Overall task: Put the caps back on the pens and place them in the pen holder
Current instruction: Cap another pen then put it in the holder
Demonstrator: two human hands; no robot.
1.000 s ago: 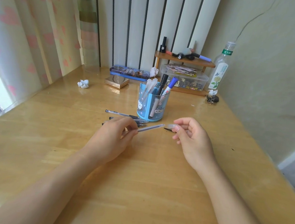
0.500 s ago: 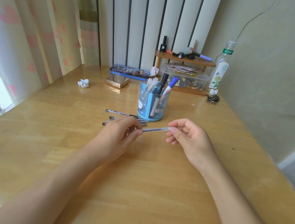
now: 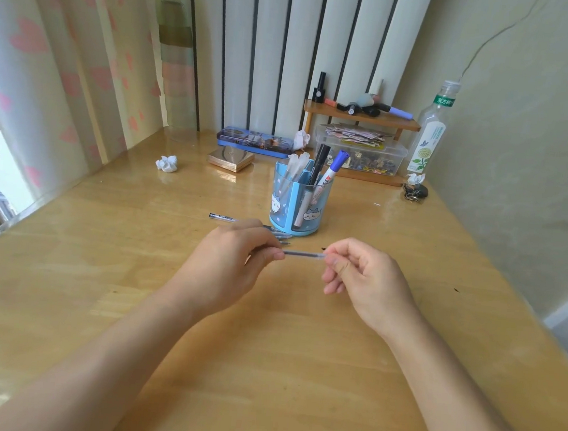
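Observation:
A thin clear pen (image 3: pixel 303 254) lies level between my two hands, just above the wooden desk (image 3: pixel 101 269). My left hand (image 3: pixel 229 262) pinches its left end. My right hand (image 3: pixel 369 280) pinches the right end, where the clear cap sits; my fingers hide the cap. Behind my hands stands the blue pen holder (image 3: pixel 300 203), with several pens and markers upright in it. More loose pens (image 3: pixel 228 218) lie on the desk to the holder's left, partly hidden by my left hand.
A corner shelf (image 3: pixel 361 117) with small items stands over a clear box (image 3: pixel 362 153) at the back. A plastic bottle (image 3: pixel 432 131) stands by the right wall. A blue pencil case (image 3: pixel 252 141), a gold compact (image 3: pixel 230 158) and crumpled paper (image 3: pixel 167 163) lie at the back left.
My right hand has moved left and brought the cap onto the pen's tip. The gap between cap and pen has closed, and both hands now hold the one pen.

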